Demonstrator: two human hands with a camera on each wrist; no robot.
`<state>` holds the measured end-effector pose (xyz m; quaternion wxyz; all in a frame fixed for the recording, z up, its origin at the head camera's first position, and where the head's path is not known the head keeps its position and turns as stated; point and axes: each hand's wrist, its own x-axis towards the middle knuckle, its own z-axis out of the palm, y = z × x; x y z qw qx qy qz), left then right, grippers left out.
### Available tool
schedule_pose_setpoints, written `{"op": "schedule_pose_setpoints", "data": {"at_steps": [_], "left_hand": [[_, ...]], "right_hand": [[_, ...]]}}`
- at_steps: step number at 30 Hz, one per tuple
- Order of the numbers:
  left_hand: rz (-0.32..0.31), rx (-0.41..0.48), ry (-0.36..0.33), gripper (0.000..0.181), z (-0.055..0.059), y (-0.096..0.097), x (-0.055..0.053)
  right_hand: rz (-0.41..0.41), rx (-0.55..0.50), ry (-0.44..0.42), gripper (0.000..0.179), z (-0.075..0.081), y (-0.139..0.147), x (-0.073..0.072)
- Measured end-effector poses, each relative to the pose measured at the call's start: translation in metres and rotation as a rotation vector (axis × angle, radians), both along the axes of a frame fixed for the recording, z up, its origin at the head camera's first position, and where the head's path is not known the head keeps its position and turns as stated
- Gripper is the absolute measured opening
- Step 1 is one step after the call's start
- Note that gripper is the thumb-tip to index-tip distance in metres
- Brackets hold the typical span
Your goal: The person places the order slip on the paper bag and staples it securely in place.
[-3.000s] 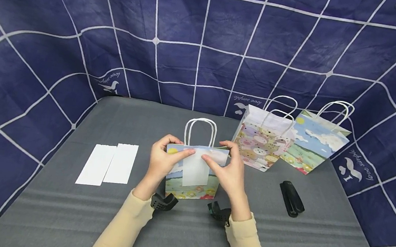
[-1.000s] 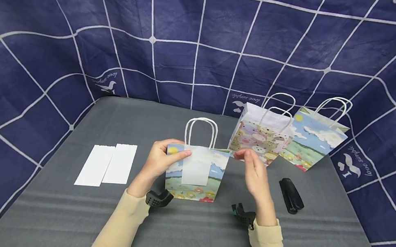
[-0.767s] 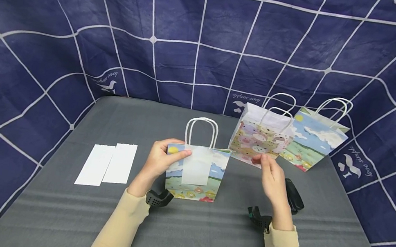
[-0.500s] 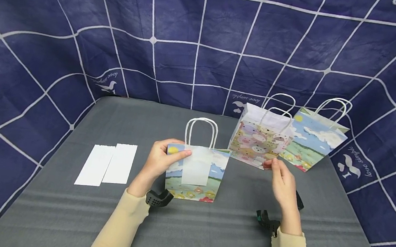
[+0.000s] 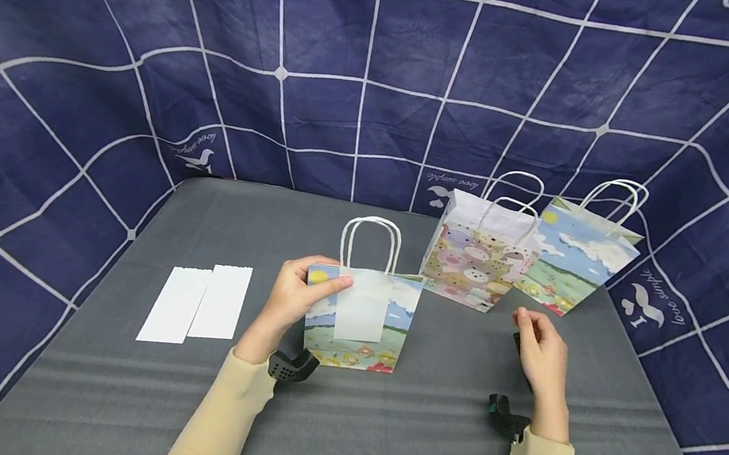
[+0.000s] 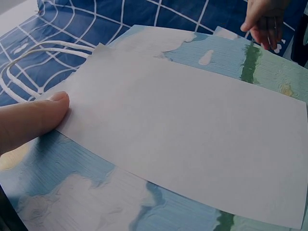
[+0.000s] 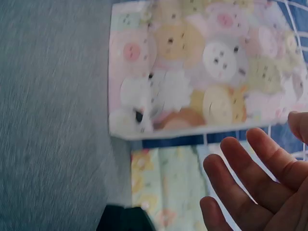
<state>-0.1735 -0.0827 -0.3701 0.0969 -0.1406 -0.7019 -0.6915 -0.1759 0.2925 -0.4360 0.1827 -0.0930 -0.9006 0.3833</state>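
Observation:
My left hand (image 5: 302,292) pinches the top edge of a small landscape-print paper gift bag (image 5: 318,328) at the middle of the table. Under its thumb, a blank white paper slip (image 5: 360,318) lies flat against the bag's front, as the left wrist view also shows. The bag stands upright, its two white handles (image 5: 373,222) raised. My right hand (image 5: 542,352) hovers over the black stapler (image 5: 517,340), which it mostly hides. In the right wrist view the fingers (image 7: 231,178) are spread and loosely bent, holding nothing.
Two more white paper slips (image 5: 173,306) overlap at the left of the grey table (image 5: 255,225). At the back right stand an animal-print gift bag (image 5: 472,263) and another landscape-print gift bag (image 5: 583,254). A blue gridded cloth (image 5: 333,34) hangs behind.
My right hand has let go of the bag's right side and moved right until over the stapler. The left hand keeps its pinch on the bag and slip.

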Motion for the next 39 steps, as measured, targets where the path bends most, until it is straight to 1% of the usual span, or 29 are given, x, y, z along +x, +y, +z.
{"op": "schedule_pose_setpoints", "data": {"at_steps": [4, 8, 14, 19, 23, 32, 36, 39], "left_hand": [[0.001, -0.002, 0.001, 0.018, 0.0, 0.0, 0.0], [0.003, -0.002, -0.002, 0.018, 0.0, 0.0, 0.0], [0.002, 0.002, -0.015, 0.018, -0.001, 0.001, 0.0], [0.0, 0.002, -0.013, 0.019, 0.0, 0.001, 0.001], [0.0, -0.001, -0.006, 0.018, -0.001, 0.001, 0.0], [0.001, 0.011, -0.004, 0.019, -0.002, -0.001, 0.0], [0.0, 0.012, -0.001, 0.018, -0.001, 0.0, -0.001], [0.001, 0.009, -0.008, 0.018, 0.0, 0.0, -0.001]], "right_hand": [[-0.063, 0.015, 0.016, 0.041, -0.005, 0.008, 0.0], [-0.098, 0.029, 0.023, 0.041, -0.01, 0.015, 0.0], [-0.116, 0.071, -0.034, 0.048, -0.016, 0.025, 0.004], [-0.116, 0.09, -0.069, 0.049, -0.021, 0.032, 0.005], [-0.116, 0.09, -0.081, 0.047, -0.027, 0.036, 0.005], [-0.105, -0.003, -0.124, 0.042, -0.043, 0.044, -0.002], [-0.089, -0.016, -0.151, 0.042, -0.044, 0.046, -0.003], [-0.058, -0.023, -0.207, 0.049, -0.042, 0.047, -0.002]]}}
